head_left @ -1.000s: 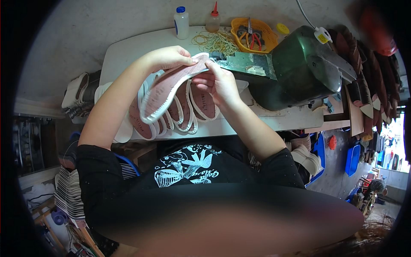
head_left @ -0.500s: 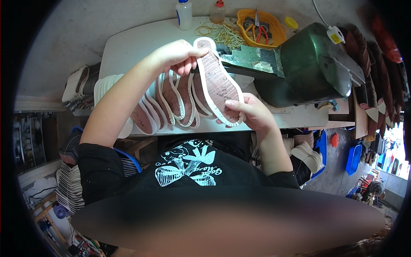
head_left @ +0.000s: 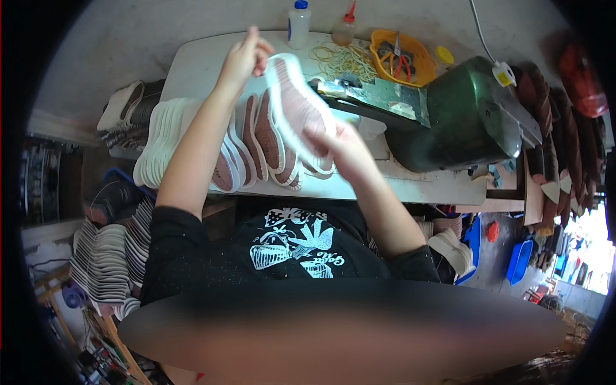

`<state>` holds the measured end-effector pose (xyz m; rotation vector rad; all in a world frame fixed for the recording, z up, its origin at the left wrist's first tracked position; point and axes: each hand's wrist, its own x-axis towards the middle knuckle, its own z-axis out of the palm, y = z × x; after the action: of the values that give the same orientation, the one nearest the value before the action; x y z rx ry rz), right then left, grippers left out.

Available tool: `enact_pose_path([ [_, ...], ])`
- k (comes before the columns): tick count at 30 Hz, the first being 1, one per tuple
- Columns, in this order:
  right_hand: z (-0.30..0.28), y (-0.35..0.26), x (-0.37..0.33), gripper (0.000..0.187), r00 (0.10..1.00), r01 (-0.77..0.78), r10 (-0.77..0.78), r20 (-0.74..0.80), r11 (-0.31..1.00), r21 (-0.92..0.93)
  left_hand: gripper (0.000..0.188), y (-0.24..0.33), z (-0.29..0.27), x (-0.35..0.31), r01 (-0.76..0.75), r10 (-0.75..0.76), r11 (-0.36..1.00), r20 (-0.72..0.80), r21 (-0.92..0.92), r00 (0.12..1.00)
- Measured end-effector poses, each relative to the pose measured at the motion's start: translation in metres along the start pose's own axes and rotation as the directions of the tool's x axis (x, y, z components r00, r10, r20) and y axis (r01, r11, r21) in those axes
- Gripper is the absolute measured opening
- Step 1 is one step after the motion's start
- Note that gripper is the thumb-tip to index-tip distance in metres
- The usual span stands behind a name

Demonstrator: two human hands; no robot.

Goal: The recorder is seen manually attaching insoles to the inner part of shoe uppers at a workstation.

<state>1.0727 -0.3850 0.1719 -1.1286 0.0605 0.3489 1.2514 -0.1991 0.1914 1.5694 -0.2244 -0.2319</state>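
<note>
A shoe insole [head_left: 296, 106], brown with a white edge band, is raised at a slant above the work table, slightly smeared by motion. My right hand [head_left: 344, 149] grips its lower end, thumb on top. Apart from the upper end, my left hand [head_left: 246, 59] is lifted with one finger stretched upward, the others partly bent, and nothing visible in it. Under the raised piece, more brown insoles [head_left: 253, 138] lie overlapping in a row along the table. Left of them, partly behind my left forearm, runs a row of white soles [head_left: 160, 138].
A green machine [head_left: 455, 119] stands on the table [head_left: 199, 61] at right. Behind are a yellow basket [head_left: 420, 74] with pliers and scissors, tangled cords [head_left: 343, 61], a white bottle [head_left: 299, 25] and a red-tipped bottle [head_left: 344, 31]. Stacked soles [head_left: 106, 263] fill the lower left.
My left hand has let go of the insole's upper end and risen. The insole, in my right hand, has shifted left. The whole view has also moved slightly.
</note>
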Motion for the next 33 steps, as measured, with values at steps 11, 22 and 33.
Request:
enact_pose_path([
  [11,0.023,0.064,0.005,0.06,0.859,0.202,-0.509,0.055,0.238,-0.95,0.036,-0.082,-0.016,-0.173,0.149,0.189,0.374,-0.232,0.915,0.954],
  [22,0.033,0.081,-0.026,0.016,0.949,0.31,-0.253,0.191,0.62,-0.721,0.014,-0.083,-0.041,-0.15,-0.033,0.058,0.262,0.019,0.964,0.998],
  [33,0.04,0.069,-0.027,0.01,0.947,0.323,-0.218,0.238,0.637,-0.7,0.009,-0.067,-0.078,-0.143,-0.364,0.445,0.657,0.05,0.66,0.894],
])
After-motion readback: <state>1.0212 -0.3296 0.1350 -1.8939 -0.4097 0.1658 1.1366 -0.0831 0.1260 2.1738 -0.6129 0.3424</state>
